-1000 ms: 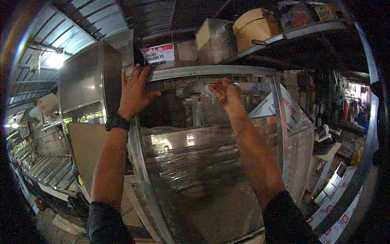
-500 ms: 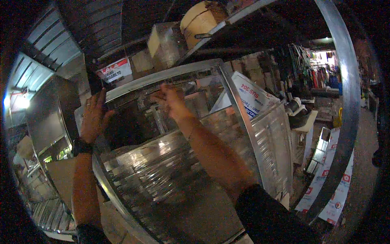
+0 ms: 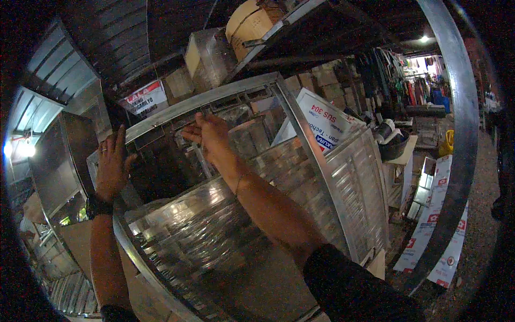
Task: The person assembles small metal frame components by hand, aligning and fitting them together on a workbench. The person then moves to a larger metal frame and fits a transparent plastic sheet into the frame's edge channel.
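Note:
A large grey metal frame [image 3: 309, 134] stands tilted in front of me, its top rail running up to the right. My left hand [image 3: 111, 167] rests at the rail's left corner, fingers stretched upward and nothing visible in them; a dark watch is on that wrist. Just below the middle of the top rail, my right hand [image 3: 212, 140] reaches in with bent fingers apart. Whether its fingertips touch the rail's underside is hard to see. Through the frame show stacked goods in clear, shiny wrap [image 3: 214, 225].
A curved metal bar [image 3: 460, 107] arcs down the right side. White printed sheets [image 3: 429, 231] lean beyond it. Above, a shelf holds a yellowish round container [image 3: 249, 27] and a wrapped box [image 3: 206, 59]. Behind the frame stands a white printed board [image 3: 327, 121]. Hanging clothes [image 3: 418, 80] show far right.
The whole view has shifted slightly, so the frame and shelf sit further left. Both hands stay at nearly the same places on the frame; the right hand is slightly lower.

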Demonstrator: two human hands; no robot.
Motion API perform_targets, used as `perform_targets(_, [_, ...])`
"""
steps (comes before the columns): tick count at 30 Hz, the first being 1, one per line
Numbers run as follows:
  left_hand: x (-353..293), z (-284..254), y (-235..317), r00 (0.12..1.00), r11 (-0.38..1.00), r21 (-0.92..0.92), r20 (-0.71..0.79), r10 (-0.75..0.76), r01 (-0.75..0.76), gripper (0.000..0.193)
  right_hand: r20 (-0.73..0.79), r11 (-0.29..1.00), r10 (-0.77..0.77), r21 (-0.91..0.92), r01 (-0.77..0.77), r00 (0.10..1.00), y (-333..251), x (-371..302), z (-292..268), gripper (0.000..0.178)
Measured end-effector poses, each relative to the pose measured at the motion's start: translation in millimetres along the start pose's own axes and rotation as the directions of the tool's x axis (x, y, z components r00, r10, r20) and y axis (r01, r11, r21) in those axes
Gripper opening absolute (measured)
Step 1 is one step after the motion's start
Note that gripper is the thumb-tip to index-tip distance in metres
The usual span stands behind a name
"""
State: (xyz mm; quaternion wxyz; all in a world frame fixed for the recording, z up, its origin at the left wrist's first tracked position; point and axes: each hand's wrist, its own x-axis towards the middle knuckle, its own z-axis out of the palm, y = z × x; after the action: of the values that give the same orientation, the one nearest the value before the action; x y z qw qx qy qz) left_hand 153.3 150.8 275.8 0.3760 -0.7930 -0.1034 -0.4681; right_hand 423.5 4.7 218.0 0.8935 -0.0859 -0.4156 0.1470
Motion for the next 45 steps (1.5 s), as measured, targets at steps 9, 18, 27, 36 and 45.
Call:
perform_targets(9, [-4,-1,1,0.997,1.0,-0.014,-0.079,0.018,-0.019,0.08,0.022,0.999,-0.01,-0.049,0.011,1.0,-6,-2,4,0.024])
perform_targets(18, [-3,-2,-4,0.997,0.998,-0.059,-0.074,0.012,-0.016,0.081,0.053,0.993,0.098,-0.066,-0.094,0.994,-21,0,-3,0.023])
perform_targets(27, [-3,-1,-2,0.993,0.997,-0.067,-0.11,0.037,-0.045,0.082,0.136,0.99,0.137,-0.064,-0.129,0.981,-27,-1,-6,0.027])
perform_targets(36, [-4,-1,1,0.995,0.999,-0.043,-0.098,-0.007,0.003,0.082,0.166,0.988,0.044,-0.154,-0.018,0.985,-21,-4,-2,0.031])
perform_targets(45, [-6,1,0,0.987,0.998,-0.047,-0.152,0.041,-0.049,0.081,0.149,0.997,0.06,-0.065,-0.05,0.987,-20,-4,-8,0.035])
